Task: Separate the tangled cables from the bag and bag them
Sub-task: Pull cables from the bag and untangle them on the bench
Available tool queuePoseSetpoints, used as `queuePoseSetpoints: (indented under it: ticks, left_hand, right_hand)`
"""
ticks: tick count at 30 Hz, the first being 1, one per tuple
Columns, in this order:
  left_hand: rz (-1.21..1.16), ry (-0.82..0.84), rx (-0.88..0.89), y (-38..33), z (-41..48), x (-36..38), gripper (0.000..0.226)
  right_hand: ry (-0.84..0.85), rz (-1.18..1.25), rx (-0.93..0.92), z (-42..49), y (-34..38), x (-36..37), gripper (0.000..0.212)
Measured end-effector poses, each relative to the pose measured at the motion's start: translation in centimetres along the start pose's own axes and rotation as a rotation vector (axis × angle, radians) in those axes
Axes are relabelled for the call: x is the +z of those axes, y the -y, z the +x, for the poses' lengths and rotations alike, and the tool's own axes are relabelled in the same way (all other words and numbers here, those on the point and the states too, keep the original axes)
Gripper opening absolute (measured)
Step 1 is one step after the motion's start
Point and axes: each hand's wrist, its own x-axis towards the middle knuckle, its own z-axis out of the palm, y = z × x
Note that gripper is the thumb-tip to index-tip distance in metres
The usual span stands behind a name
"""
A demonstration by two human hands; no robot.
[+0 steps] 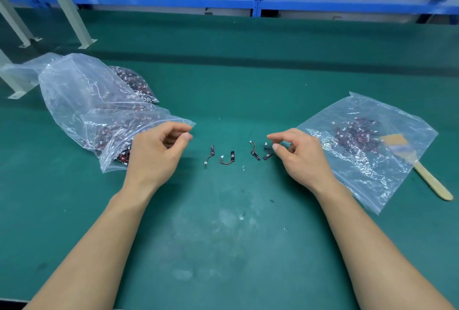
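Note:
Several short cables with black ends and white plugs lie apart on the green mat: one [211,155], one with a red loop [228,157], one [254,152] and one [267,153]. A large clear bag [82,91] at the left holds smaller bags of tangled cables. A flat clear bag [360,158] at the right holds a loose pile of cables. My left hand [156,155] hovers by the left bag's mouth, fingers loosely curled and holding nothing. My right hand [300,155] hovers just right of the rightmost cable, thumb and forefinger apart, holding nothing.
A wooden-handled brush [419,163] lies partly under the right bag's edge. Grey metal legs [72,11] stand at the back left of the green mat [223,222]. A blue shelf [255,1] with rows of black-and-white parts runs along the back.

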Motion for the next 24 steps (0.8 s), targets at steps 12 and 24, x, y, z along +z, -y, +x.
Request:
queuePoseSetpoints:
  ticks: [12, 24]
  left_hand:
    - [0.491, 0.205, 0.254, 1.1, -1.4, -2.5, 0.068]
    - [0.666, 0.231, 0.256, 1.1, -1.3, -2.0, 0.055]
  right_hand:
    - [-0.033, 0.047, 0.001, -0.2, -0.2, 0.6, 0.020]
    - [-0.042, 0.067, 0.012, -0.1, -0.3, 0.7, 0.014]
